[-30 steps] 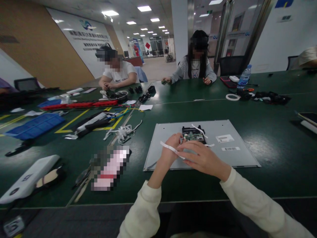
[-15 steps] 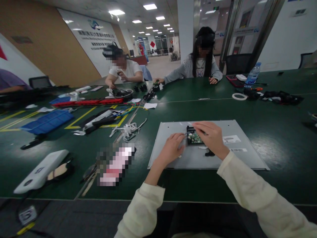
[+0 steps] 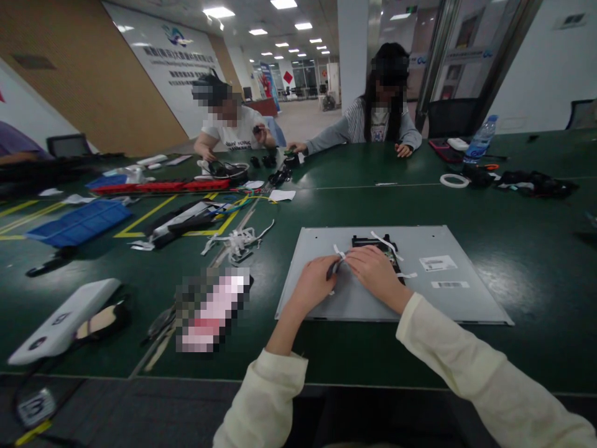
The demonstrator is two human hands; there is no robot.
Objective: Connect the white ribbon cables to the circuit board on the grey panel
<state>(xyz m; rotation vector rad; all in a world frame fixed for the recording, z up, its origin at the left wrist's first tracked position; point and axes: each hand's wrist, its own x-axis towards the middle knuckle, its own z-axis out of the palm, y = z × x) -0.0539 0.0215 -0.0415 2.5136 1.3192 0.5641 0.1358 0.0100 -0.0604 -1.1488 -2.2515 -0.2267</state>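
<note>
A flat grey metal panel (image 3: 433,292) lies on the green table in front of me, with a small black circuit module (image 3: 373,241) at its middle and white ribbon strips (image 3: 386,242) across it. My left hand (image 3: 313,284) and my right hand (image 3: 373,270) meet just below the module. Both are closed in a pinch on a thin dark cable with a white strip (image 3: 336,260) between them. Two white labels (image 3: 437,263) are stuck on the panel to the right.
Two people sit across the table handling small black parts. A pile of white strips (image 3: 237,239), a blue tray (image 3: 79,222), red bars (image 3: 158,185), a tape roll (image 3: 454,180), a water bottle (image 3: 480,147) and a white device (image 3: 60,320) lie around.
My right hand went up to the circuit module, then came back down to meet my left hand. Both now pinch the cable and strip low over the panel.
</note>
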